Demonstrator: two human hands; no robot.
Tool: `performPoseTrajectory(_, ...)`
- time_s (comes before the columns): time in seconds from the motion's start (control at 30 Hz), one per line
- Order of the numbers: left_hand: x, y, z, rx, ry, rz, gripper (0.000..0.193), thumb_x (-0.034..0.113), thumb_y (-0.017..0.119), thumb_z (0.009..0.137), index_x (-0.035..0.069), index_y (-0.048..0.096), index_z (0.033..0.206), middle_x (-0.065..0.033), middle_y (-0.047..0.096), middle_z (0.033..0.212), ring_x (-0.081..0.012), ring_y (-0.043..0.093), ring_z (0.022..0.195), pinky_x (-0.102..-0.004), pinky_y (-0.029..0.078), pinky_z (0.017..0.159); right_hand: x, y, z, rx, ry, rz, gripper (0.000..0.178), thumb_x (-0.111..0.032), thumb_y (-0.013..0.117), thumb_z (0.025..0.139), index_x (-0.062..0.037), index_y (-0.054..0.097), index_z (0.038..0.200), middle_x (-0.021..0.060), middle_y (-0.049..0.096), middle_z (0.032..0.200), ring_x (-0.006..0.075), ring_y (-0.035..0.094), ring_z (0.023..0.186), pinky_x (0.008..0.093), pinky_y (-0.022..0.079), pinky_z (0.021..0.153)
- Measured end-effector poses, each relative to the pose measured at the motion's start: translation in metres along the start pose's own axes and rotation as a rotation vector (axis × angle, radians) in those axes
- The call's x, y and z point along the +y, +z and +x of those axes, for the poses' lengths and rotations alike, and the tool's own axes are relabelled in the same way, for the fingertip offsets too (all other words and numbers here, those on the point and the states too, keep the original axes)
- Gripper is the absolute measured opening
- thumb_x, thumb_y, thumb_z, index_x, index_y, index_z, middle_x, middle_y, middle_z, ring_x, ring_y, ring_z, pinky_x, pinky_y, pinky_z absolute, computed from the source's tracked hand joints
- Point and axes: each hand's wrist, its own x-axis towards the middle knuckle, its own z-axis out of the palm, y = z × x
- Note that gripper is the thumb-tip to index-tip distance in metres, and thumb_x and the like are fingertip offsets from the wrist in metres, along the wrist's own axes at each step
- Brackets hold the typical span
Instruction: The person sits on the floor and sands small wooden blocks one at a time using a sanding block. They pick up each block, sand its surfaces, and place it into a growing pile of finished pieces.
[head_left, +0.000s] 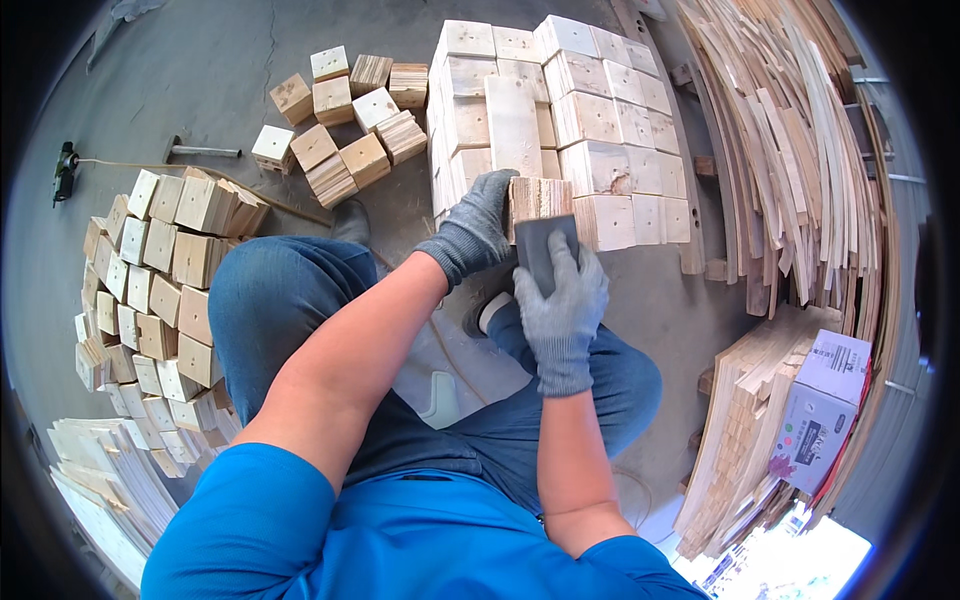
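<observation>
1. The left hand [478,228], in a grey knit glove, is closed around a small wooden block [540,197], fingers wrapped over its left side, holding it up in front of the knees with its striped end grain toward the camera

2. The right hand [562,300], gloved the same way, presses a dark grey sanding pad [541,250] flat against the lower face of that block, fingers spread over the pad's back, thumb side hidden

3. The block is held in the air, not resting on the floor, so only the left grip steadies it; my guess is that a hard stroke could twist it loose, dropping it onto the legs or the concrete floor [200,70]

4. The pad is thin and the fingertips lie close to the block's edge; a slip off that edge could scrape the glove along raw wood and pick up splinters

5. Just behind the hands stands a stack of sanded-looking blocks [590,110], several layers, right beside the held block; a jolt forward could knock its near column over

6. To the left a heap of loose blocks [160,280] lies along the floor's left edge, a smaller cluster of blocks [345,110] near the top, with a hammer [200,151] between them; thin wooden slats [790,150] lean at the right edge beside a cardboard box [825,410], all well apart from the hands
</observation>
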Motion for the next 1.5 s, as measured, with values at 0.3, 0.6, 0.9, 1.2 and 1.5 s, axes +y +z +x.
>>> performPoseTrajectory(0.3,0.011,0.000,0.001,0.024,0.026,-0.079,0.106,0.041,0.099,0.069,0.002,0.044,0.152,-0.0272,0.054,0.141,-0.0451,0.055,0.133,-0.0470,0.046,0.119,-0.009,0.029,0.091,0.052,0.008,-0.039,0.065,-0.042,0.085,0.086,-0.0174,0.070,0.144,0.0247,0.065,0.133,0.0448,0.065,0.119,0.0567,0.052,0.103)
performPoseTrajectory(0.6,0.003,0.000,0.002,0.007,0.008,-0.054,0.104,0.041,0.097,0.072,0.002,0.044,0.152,-0.0265,0.054,0.143,-0.0438,0.056,0.135,-0.0468,0.046,0.119,-0.010,0.027,0.087,0.021,0.002,0.026,0.069,-0.038,0.087,0.084,-0.0136,0.069,0.146,0.0264,0.064,0.134,0.0453,0.065,0.120,0.0573,0.052,0.104)
performPoseTrajectory(0.9,0.000,0.001,-0.003,0.002,-0.043,-0.065,0.092,0.036,0.091,0.077,0.002,0.047,0.151,-0.0271,0.054,0.142,-0.0460,0.052,0.137,-0.0475,0.042,0.122,-0.008,0.004,-0.007,-0.019,-0.011,0.010,0.068,-0.035,0.087,0.083,-0.0139,0.068,0.145,0.0248,0.060,0.140,0.0455,0.060,0.126,0.0583,0.049,0.106)
performPoseTrajectory(1.2,0.004,0.008,0.003,-0.044,-0.040,-0.162,0.109,0.036,0.097,0.075,0.004,0.035,0.158,-0.0219,0.054,0.145,-0.0365,0.056,0.136,-0.0416,0.044,0.121,-0.017,0.027,0.144,-0.056,0.082,-0.034,0.067,-0.039,0.086,0.084,-0.0162,0.070,0.145,0.0255,0.066,0.134,0.0445,0.066,0.119,0.0552,0.053,0.104)
performPoseTrajectory(1.5,-0.002,0.002,-0.002,0.014,-0.014,-0.050,0.095,0.033,0.096,0.077,0.003,0.047,0.152,-0.0258,0.054,0.144,-0.0410,0.054,0.139,-0.0439,0.043,0.122,0.001,0.003,0.007,0.020,0.000,-0.003,0.068,-0.035,0.086,0.084,-0.0146,0.068,0.146,0.0256,0.062,0.139,0.0462,0.061,0.126,0.0570,0.050,0.108)
